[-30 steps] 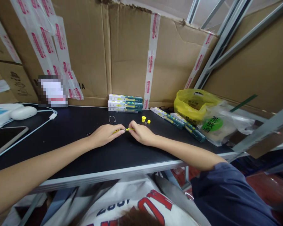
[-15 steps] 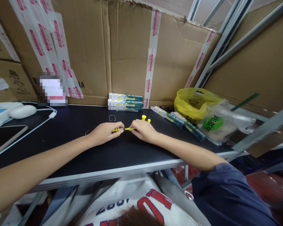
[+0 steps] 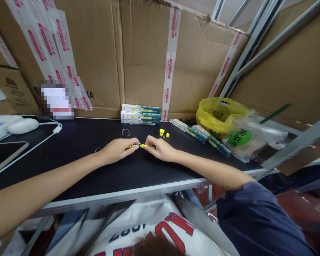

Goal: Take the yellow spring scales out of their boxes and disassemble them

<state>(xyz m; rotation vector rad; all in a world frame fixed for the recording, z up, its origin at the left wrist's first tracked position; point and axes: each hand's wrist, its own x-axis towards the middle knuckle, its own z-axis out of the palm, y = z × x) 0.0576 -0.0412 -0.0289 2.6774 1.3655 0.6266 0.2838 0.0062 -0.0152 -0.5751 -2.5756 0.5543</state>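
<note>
Over the middle of the black table [image 3: 106, 185], my left hand [image 3: 117, 150] is closed on a thin yellow tool with a metal end [image 3: 133, 145], mostly hidden by the fingers. My right hand [image 3: 161, 148] pinches a slim yellow piece [image 3: 143, 146] whose tip meets the tool's metal end or lies just beside it. Just past my right hand stand two small yellow caps [image 3: 161, 132], with a tiny dark part next to them. A bent metal wire [image 3: 126, 133] lies beyond my left hand, and a thin curved wire [image 3: 97, 149] is by that wrist.
Several slim printed boxes [image 3: 140, 115] are stacked against the cardboard wall [image 3: 144, 64]. More such boxes [image 3: 213, 142] lie at right, beside a yellow plastic bag [image 3: 213, 117] and a clear bag [image 3: 248, 142]. A phone [image 3: 8, 156] and white cable [image 3: 42, 140] are at left.
The slim yellow piece in my right hand has turned slightly, its tip showing more plainly near the metal end. My right fingers have lifted and shifted a little; both hands keep their hold.
</note>
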